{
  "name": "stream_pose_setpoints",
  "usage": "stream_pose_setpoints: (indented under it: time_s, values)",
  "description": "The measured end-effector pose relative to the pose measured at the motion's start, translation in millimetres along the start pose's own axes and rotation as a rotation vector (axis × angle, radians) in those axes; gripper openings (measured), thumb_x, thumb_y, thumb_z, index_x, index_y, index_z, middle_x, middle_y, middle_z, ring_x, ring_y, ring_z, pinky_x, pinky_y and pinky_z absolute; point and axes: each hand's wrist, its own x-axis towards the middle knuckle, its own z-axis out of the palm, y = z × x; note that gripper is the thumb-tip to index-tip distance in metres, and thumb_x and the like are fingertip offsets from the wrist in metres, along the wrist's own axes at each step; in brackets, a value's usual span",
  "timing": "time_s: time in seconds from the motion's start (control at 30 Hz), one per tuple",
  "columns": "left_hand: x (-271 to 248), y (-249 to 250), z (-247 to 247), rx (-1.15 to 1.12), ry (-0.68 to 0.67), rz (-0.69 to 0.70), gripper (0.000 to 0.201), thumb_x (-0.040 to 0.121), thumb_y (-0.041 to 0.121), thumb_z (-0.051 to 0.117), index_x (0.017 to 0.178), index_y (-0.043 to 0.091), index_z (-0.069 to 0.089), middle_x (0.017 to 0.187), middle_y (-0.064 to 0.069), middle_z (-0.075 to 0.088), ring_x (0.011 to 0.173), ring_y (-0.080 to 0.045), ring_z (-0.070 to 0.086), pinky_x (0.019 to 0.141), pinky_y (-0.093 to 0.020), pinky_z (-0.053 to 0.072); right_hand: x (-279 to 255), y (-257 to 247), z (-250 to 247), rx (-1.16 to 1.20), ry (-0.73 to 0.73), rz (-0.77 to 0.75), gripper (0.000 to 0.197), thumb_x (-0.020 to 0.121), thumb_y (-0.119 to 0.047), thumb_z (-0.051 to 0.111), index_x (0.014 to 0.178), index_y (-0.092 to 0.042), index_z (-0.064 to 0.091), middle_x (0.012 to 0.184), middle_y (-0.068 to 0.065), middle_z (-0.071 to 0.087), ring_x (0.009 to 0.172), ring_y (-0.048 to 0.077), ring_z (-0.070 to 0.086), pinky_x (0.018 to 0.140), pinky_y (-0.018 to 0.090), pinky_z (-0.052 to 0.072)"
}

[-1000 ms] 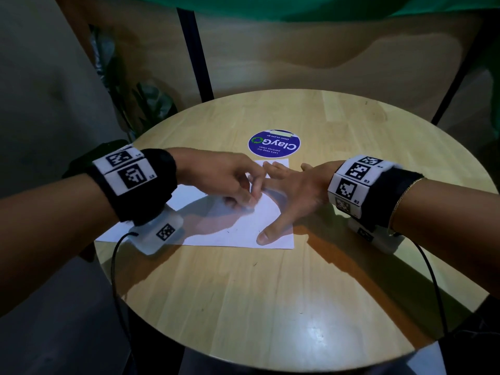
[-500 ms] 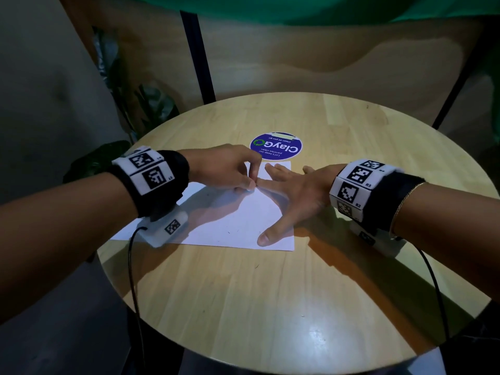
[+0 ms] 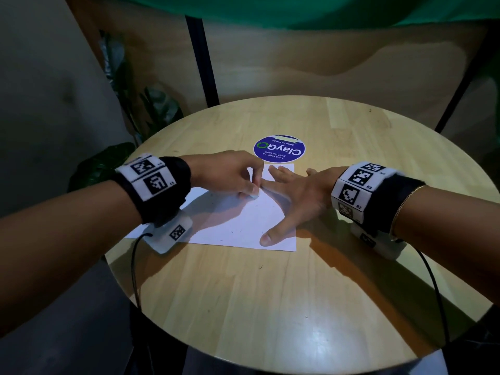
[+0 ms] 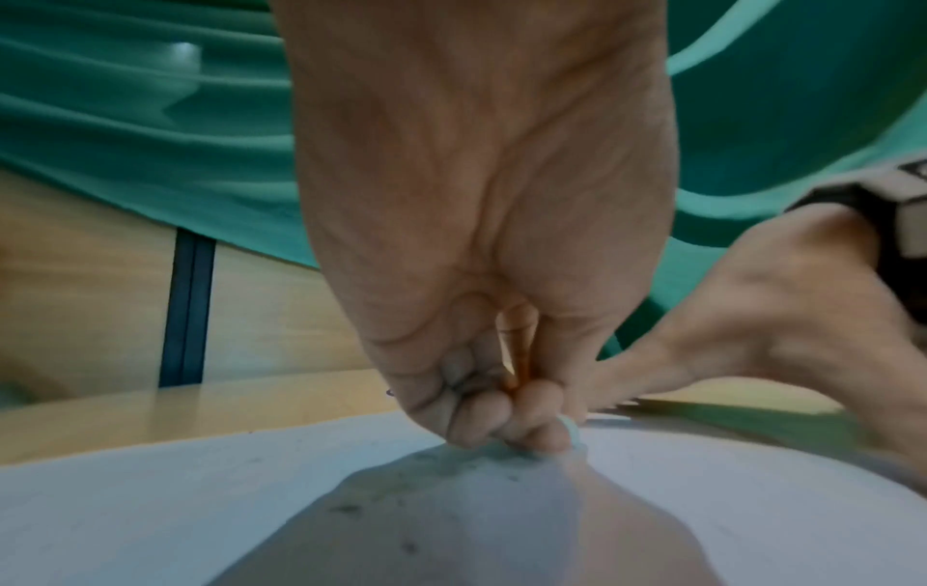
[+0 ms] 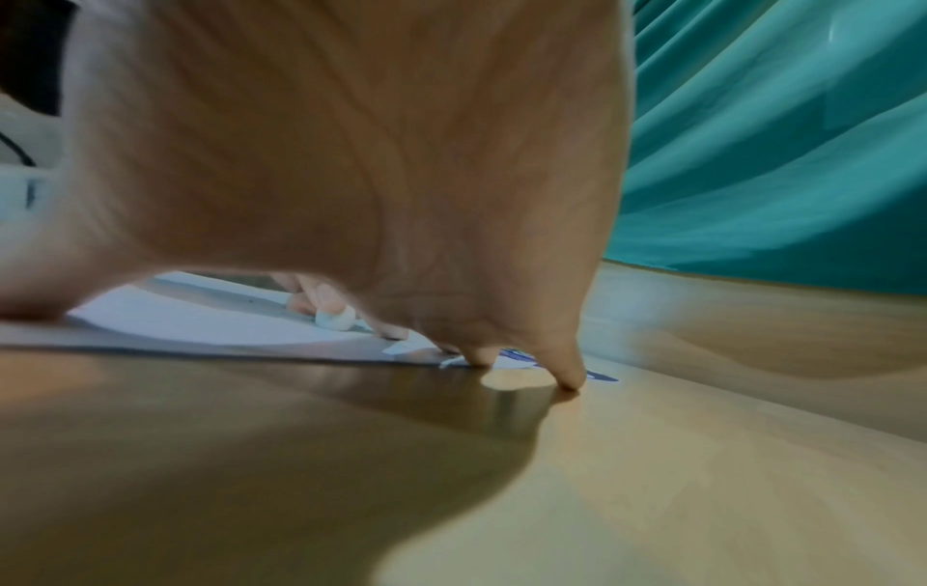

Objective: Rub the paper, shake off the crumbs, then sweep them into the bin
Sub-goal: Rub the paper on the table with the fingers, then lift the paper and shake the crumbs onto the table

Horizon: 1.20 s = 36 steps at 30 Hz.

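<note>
Here: one white paper sheet, flat on the round wooden table, long axis left–right. One left hand, fingers pinched on one small white eraser pressed mid-sheet. One right hand, fingers spread flat, pinning the sheet's right part just beside the eraser. Dark crumbs lie scattered; no bin in view.

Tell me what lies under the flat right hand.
The right hand lies flat on the right part of the white paper, thumb near its front edge; the round wooden table is below. Any marks or crumbs under the palm are covered.
</note>
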Motion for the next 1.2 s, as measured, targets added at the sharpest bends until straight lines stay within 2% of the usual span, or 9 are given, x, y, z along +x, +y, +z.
stream_pose_setpoints:
  time_s: [0.17, 0.3, 0.4, 0.53, 0.67, 0.73, 0.97, 1.1, 1.2]
  values:
    - [-10.5, 1.2, 3.8, -0.061, -0.186, 0.041, 0.012, 0.103, 0.019, 0.075, 0.102, 0.009, 0.068, 0.093, -0.021, 0.078, 0.071, -0.017, 0.064, 0.075, -0.031, 0.055, 2.2, 0.8, 0.0, 0.015, -0.004, 0.022, 0.141, 0.062, -0.097, 0.065, 0.164, -0.046, -0.017, 0.171, -0.008, -0.033, 0.158, 0.014, -0.028, 0.128, 0.061, -0.004]
    - [-19.4, -11.6, 3.1, -0.032, -0.047, 0.066, 0.009, 0.104, 0.019, 0.073, 0.1, 0.014, 0.067, 0.091, -0.016, 0.08, 0.071, -0.013, 0.065, 0.076, -0.03, 0.053, 1.2, 1.2, -0.4, 0.0, -0.015, 0.04, 0.144, 0.064, -0.097, 0.064, 0.163, -0.041, -0.024, 0.17, -0.01, -0.035, 0.157, 0.011, -0.029, 0.127, 0.058, -0.005]
    - [-27.0, -10.5, 4.9, -0.065, -0.223, 0.1, 0.014, 0.104, 0.019, 0.074, 0.093, 0.021, 0.066, 0.09, -0.015, 0.079, 0.071, -0.015, 0.065, 0.072, -0.028, 0.054, 1.6, 2.7, 0.3, -0.007, -0.008, 0.041, 0.145, 0.062, -0.099, 0.063, 0.163, -0.042, -0.024, 0.17, -0.011, -0.034, 0.157, 0.011, -0.028, 0.127, 0.059, -0.003]
    - [-29.0, -19.8, 4.4, 0.022, 0.009, 0.073, 0.008, 0.104, 0.023, 0.073, 0.097, 0.023, 0.068, 0.084, 0.0, 0.08, 0.074, -0.014, 0.07, 0.077, -0.031, 0.055, 3.5, 4.9, -1.4, -0.01, -0.015, 0.044, 0.144, 0.063, -0.098, 0.062, 0.163, -0.043, -0.024, 0.169, -0.012, -0.035, 0.157, 0.011, -0.029, 0.126, 0.059, -0.004]
    - [-38.8, -10.8, 10.4, -0.09, -0.24, 0.106, 0.008, 0.105, 0.021, 0.074, 0.102, 0.015, 0.069, 0.085, -0.004, 0.08, 0.071, -0.013, 0.067, 0.075, -0.027, 0.056, 2.9, 8.8, -0.7, -0.013, -0.001, 0.033, 0.143, 0.064, -0.096, 0.064, 0.164, -0.042, -0.022, 0.17, -0.013, -0.034, 0.158, 0.01, -0.026, 0.127, 0.057, -0.003]
    - [-37.9, -16.3, 1.1, -0.1, -0.13, 0.131, 0.008, 0.104, 0.018, 0.075, 0.101, 0.012, 0.07, 0.084, -0.009, 0.079, 0.07, -0.015, 0.067, 0.071, -0.024, 0.056, 3.2, 13.5, -1.9, 0.0, 0.012, 0.028, 0.143, 0.064, -0.096, 0.065, 0.165, -0.041, -0.02, 0.171, -0.015, -0.031, 0.159, 0.009, -0.023, 0.127, 0.056, -0.002]
    - [-16.6, -75.7, -51.1, -0.122, 0.656, -0.082, 0.016, 0.1, 0.023, 0.078, 0.102, 0.013, 0.065, 0.082, -0.009, 0.079, 0.073, -0.021, 0.076, 0.065, -0.026, 0.054, -4.8, 53.2, -11.8, -0.005, 0.081, 0.032, 0.128, 0.066, -0.097, 0.063, 0.166, -0.048, 0.001, 0.175, -0.022, -0.008, 0.162, 0.009, -0.005, 0.126, 0.065, -0.003]
    - [-3.0, -106.8, -66.4, -0.035, 0.611, -0.26, 0.017, 0.099, 0.02, 0.079, 0.1, 0.009, 0.065, 0.077, -0.007, 0.077, 0.072, -0.023, 0.073, 0.066, -0.032, 0.052, -13.2, 74.1, -22.4, -0.052, 0.062, 0.047, 0.127, 0.065, -0.096, 0.065, 0.167, -0.048, 0.006, 0.175, -0.021, -0.003, 0.162, 0.01, 0.0, 0.125, 0.067, -0.004]
    - [-1.1, -130.0, -72.1, -0.049, 0.537, -0.377, 0.016, 0.098, 0.016, 0.079, 0.096, 0.003, 0.07, 0.078, -0.008, 0.078, 0.075, -0.024, 0.072, 0.073, -0.036, 0.055, -13.2, 81.7, -30.2, 0.069, 0.123, 0.038, 0.116, 0.072, -0.088, 0.069, 0.166, -0.044, 0.019, 0.174, -0.018, 0.013, 0.157, 0.018, 0.026, 0.126, 0.053, 0.023]
